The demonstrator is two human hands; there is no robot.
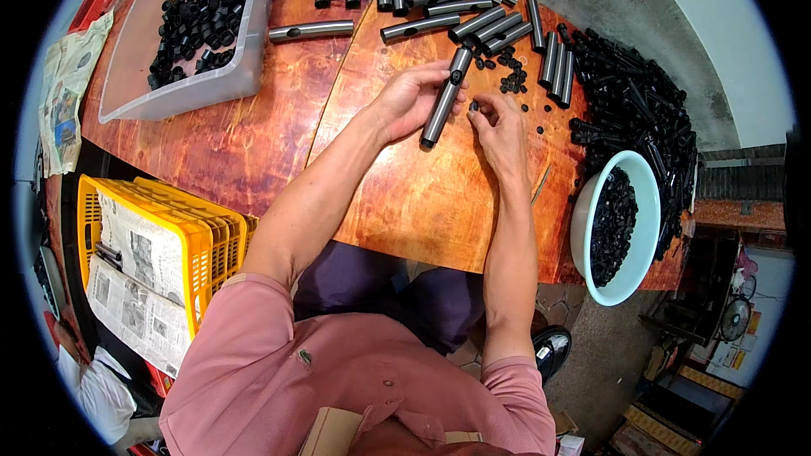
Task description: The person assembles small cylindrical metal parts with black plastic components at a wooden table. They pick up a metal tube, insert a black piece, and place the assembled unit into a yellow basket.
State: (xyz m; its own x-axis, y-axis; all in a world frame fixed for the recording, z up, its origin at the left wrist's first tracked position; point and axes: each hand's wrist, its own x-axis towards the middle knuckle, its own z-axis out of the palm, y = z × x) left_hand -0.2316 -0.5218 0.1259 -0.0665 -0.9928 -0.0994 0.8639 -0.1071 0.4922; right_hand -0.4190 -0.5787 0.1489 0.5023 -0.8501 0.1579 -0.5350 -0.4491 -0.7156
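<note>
My left hand (414,101) holds a metal tube (441,110) slantwise over the wooden table (397,194). The tube is grey and shiny, with a dark oval opening near its upper end and a black lower end. Just right of it, my right hand (500,128) pinches a small black plug (475,107) between thumb and fingertips, apart from the tube. Beyond the hands lie several loose small black plugs (513,82). More metal tubes (420,27) with dark openings lie and stand in a cluster at the far side.
Black parts fill a clear bin (182,93) at far left and a pale blue basin (646,241) at the right edge. A heap of black pieces (629,101) lies along the wall. A yellow crate (215,245) with newspaper stands left. A thin rod (541,184) lies beside my right forearm.
</note>
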